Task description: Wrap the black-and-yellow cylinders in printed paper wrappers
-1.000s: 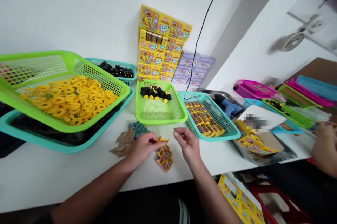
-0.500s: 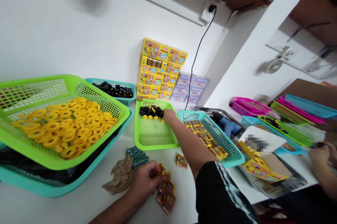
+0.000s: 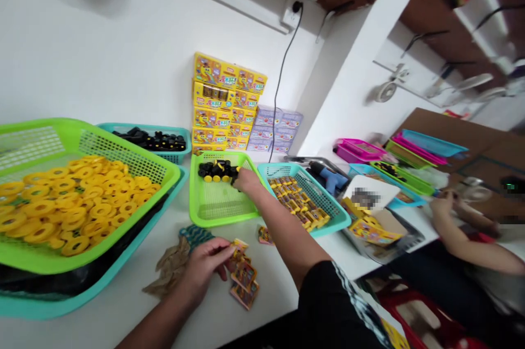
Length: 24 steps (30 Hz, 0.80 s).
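Note:
My left hand [image 3: 205, 264] is closed in a pinch on the edge of a small printed yellow card [image 3: 239, 244], just above the table. Beneath it lies a short pile of similar orange-and-yellow printed pieces [image 3: 245, 278]. My right hand [image 3: 247, 180] reaches into the shallow green basket [image 3: 217, 212]. Its fingers are closed at the right end of a row of small black parts with yellow round ends [image 3: 216, 171]. A dark piece shows at the fingertips, partly hidden. Another printed piece [image 3: 264, 234] lies beneath my right forearm.
A green basket of yellow rings [image 3: 98, 201] stands on a turquoise one at left. Crumpled brown paper [image 3: 166, 267] lies by my left wrist. A turquoise basket [image 3: 328, 228] holds rows of yellow pieces. Yellow boxes [image 3: 223, 103] are stacked behind. A co-worker's hands [image 3: 443, 204] are at right.
The view has swung right, so things sit further left. My left hand has lifted the card's edge from the pile. My right hand stays in the green basket, moved slightly towards me.

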{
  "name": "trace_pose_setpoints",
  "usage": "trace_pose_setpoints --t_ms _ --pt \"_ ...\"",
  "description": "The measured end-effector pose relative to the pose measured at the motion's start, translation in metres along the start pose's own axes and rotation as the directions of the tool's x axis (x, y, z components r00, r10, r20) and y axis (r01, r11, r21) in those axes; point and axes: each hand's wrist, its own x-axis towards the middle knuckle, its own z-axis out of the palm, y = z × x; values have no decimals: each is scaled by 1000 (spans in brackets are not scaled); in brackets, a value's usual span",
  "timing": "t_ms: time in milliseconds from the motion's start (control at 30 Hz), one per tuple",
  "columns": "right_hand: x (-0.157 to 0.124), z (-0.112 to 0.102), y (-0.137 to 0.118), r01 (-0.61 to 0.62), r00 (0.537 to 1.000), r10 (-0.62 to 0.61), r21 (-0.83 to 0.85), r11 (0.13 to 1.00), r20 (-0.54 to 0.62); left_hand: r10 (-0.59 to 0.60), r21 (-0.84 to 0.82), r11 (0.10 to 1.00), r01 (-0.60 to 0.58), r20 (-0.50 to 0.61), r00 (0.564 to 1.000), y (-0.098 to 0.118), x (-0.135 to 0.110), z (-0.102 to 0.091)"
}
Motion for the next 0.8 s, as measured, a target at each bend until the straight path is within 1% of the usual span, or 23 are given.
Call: trace_pose_setpoints --t_ms 33,67,100,133,167,200,233,267,300,367,467,533,633,800 --pt "-11 -4 -1 -16 1000 17 -32 999 11 2 -8 1000 -2 -1 1000 1 0 -1" --pt "-25 -7 0 -27 1000 27 36 999 -3 5 -11 1000 -5 -1 1000 2 -1 -1" --pt "-43 -9 1 -30 999 34 153 988 -24 10 -10 1000 -10 1 1000 2 -1 -2" --pt "-63 -10 4 -27 999 39 317 948 -32 19 -6 1000 -19 1 1000 2 -1 -1" --pt "-85 -9 7 -24 998 50 501 865 -39 30 -2 1000 -30 0 1000 2 -2 -1" --pt "-106 -8 11 -21 997 64 647 762 -43 40 1 999 -40 -2 999 2 -3 0" --pt "-127 -7 16 -25 996 83 750 661 -40 48 5 999 -48 -7 999 2 -4 1" --pt "-145 -7 21 -31 994 101 812 583 -35 55 11 998 -55 -12 998 3 -6 3" --pt "-161 -7 26 -39 993 116 848 529 -27 63 20 998 -63 -13 998 4 -8 4" --pt "-181 -9 36 -56 990 139 878 475 -12 86 44 995 -86 4 996 6 -10 6" --pt "-192 -11 47 -70 991 133 889 452 11 113 57 992 -116 68 991 8 -11 6" --pt "-194 -11 49 -70 995 97 895 441 29 115 63 991 -122 96 989 7 -11 5" --pt "-197 -12 45 -54 998 58 906 421 32 113 66 990 -121 116 987 6 -11 3" --pt "-198 -10 37 -49 998 64 901 430 24 121 23 992 -125 121 985 7 -11 4"
